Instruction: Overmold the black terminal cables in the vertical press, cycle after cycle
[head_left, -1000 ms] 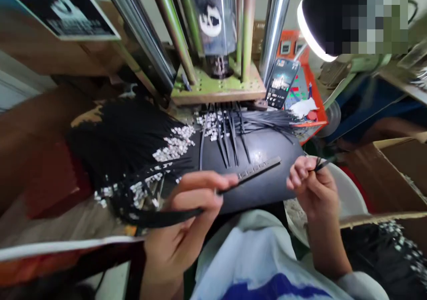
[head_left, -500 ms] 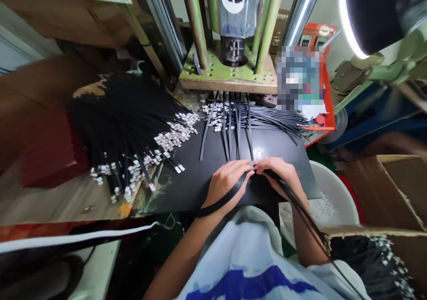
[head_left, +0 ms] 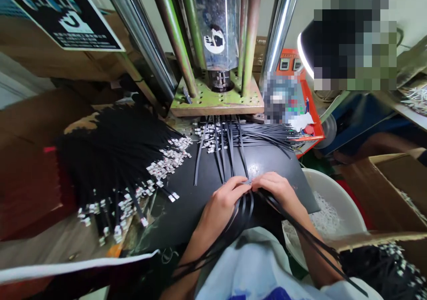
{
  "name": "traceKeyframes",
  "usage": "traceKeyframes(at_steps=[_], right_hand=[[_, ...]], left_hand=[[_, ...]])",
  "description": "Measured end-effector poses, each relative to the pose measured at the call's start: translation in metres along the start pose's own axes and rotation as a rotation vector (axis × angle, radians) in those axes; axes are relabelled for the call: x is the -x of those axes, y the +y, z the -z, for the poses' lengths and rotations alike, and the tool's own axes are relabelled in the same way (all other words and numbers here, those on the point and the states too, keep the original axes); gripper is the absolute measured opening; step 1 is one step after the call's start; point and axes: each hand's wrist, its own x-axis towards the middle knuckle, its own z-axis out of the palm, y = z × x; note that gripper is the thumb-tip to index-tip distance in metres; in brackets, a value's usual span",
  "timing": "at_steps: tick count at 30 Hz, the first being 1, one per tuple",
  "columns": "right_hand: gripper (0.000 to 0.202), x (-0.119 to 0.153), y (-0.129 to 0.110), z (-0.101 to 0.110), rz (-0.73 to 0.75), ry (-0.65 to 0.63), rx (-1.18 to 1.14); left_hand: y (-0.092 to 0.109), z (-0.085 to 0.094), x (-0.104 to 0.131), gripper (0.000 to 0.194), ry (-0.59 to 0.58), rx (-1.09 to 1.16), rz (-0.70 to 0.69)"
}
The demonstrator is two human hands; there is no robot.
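Observation:
My left hand (head_left: 220,204) and my right hand (head_left: 275,188) meet at the middle of the dark work surface (head_left: 176,220). Both are closed, fingertips pinched on flat black cables (head_left: 246,204). Some strands trail down past my left wrist, while others (head_left: 307,235) run under my right palm and along the right forearm. The pinched ends are mostly hidden by my fingers. Just beyond my hands, several separate black cables (head_left: 231,144) stretch out from beneath the green press plate (head_left: 216,106).
A large heap of black cables with white connectors (head_left: 170,158) lies on the left, beside a dark red box (head_left: 33,193). More cables (head_left: 267,133) lie behind. At right stand a white tub (head_left: 353,206) with white scraps and cardboard boxes (head_left: 387,180). A lamp (head_left: 305,55) hangs above.
The view has tilted up, so things sit lower in the picture. The cables at my left hand now hang in spread strands below the fingers, where a flat band crossed the wrist before.

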Motion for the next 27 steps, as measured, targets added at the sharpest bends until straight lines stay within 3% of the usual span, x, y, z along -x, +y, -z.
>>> traceKeyframes(at_steps=[3,6,9,16,21,24,27], right_hand=[[0.016,0.004,0.005,0.005,-0.092,0.108,-0.18],[0.012,0.008,0.01,0.002,-0.159,0.212,-0.244],[0.016,0.011,0.014,-0.006,-0.16,0.135,-0.241],[0.015,0.01,0.015,-0.007,-0.126,0.127,-0.143],[0.019,0.008,0.01,-0.003,-0.132,0.012,-0.098],[0.019,0.011,0.012,-0.008,-0.129,0.06,-0.066],[0.023,0.016,0.023,-0.006,-0.108,0.065,-0.201]], left_hand=[[-0.01,-0.004,0.01,0.026,0.155,0.107,-0.023],[-0.011,-0.007,0.015,0.018,0.202,0.091,-0.081],[-0.007,-0.008,0.014,0.018,0.203,-0.004,-0.097],[-0.003,-0.001,0.016,0.025,0.25,-0.131,-0.088],[0.012,0.011,0.008,0.03,0.074,-0.279,0.024],[0.023,0.013,-0.002,0.026,-0.071,-0.341,0.078],[0.022,0.014,-0.006,0.03,-0.184,-0.266,0.089]])
